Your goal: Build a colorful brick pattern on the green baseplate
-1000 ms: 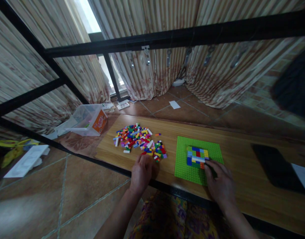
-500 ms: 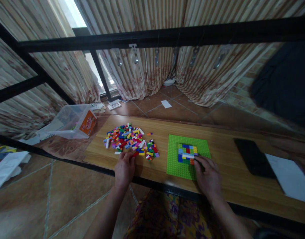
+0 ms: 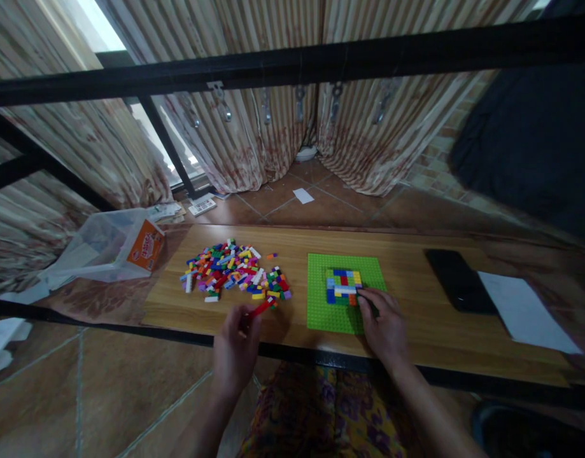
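Note:
My left hand (image 3: 235, 346) pinches a long red brick (image 3: 260, 308) just in front of the pile of small coloured bricks (image 3: 235, 270) on the wooden board (image 3: 416, 318). To the right lies a green baseplate (image 3: 321, 312) with a small block of blue, yellow, white and red bricks (image 3: 342, 285) built on it. My right hand (image 3: 382, 324) rests on the baseplate's near right corner, fingertips touching the built block's right edge.
A clear plastic tub with an orange label (image 3: 113, 245) lies tipped at the left. A black phone (image 3: 459, 280) and a white sheet (image 3: 524, 312) lie at the right. A black metal frame bar (image 3: 292, 63) crosses overhead; curtains hang behind.
My left hand has lifted a red brick from the pile's near edge. The view has swung right. My right hand stays on the baseplate.

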The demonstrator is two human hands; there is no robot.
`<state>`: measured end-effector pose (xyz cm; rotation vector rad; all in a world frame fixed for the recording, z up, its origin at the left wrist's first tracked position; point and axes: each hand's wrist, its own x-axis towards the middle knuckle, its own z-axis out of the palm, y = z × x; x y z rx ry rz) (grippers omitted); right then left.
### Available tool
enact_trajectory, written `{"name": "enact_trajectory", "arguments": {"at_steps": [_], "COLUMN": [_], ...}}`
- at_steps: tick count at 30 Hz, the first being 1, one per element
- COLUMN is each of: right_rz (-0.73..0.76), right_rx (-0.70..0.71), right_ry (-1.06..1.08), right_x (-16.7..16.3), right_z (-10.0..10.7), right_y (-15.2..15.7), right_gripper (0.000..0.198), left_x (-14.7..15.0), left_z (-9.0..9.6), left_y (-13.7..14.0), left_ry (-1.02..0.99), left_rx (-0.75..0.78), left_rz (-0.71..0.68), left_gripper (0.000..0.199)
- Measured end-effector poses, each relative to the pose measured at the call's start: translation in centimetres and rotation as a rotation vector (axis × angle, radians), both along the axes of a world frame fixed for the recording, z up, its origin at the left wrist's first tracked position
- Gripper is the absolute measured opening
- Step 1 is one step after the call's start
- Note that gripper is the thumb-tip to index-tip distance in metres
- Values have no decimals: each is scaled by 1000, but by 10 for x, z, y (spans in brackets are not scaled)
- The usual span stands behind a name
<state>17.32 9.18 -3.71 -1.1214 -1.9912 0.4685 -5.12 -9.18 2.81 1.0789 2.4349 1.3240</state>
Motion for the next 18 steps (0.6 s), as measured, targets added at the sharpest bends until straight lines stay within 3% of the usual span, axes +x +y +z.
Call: {"name": "enact_trajectory", "arguments": {"at_steps": [5, 8, 12, 18], "right_rz": [4, 56, 121, 93], "right_rx": [-38, -62, -104, -114], "right_ry": [142, 180, 174, 130], "right_x": [2, 3, 3, 0], "right_z": [8, 13, 15, 9], "right_y": [-5, -9, -10, -5], "right_gripper": [26, 24, 25, 26], "left_x": [52, 69, 75, 77], "left_z": [-11, -21, -31, -33], "left_y": [42, 77, 112, 130], "left_ry": [-25, -9, 80, 198], "left_rx": [22, 18, 7, 33], "left_rz": [-342, -472, -536, -522], "left_gripper": [10, 13, 14, 12]}}
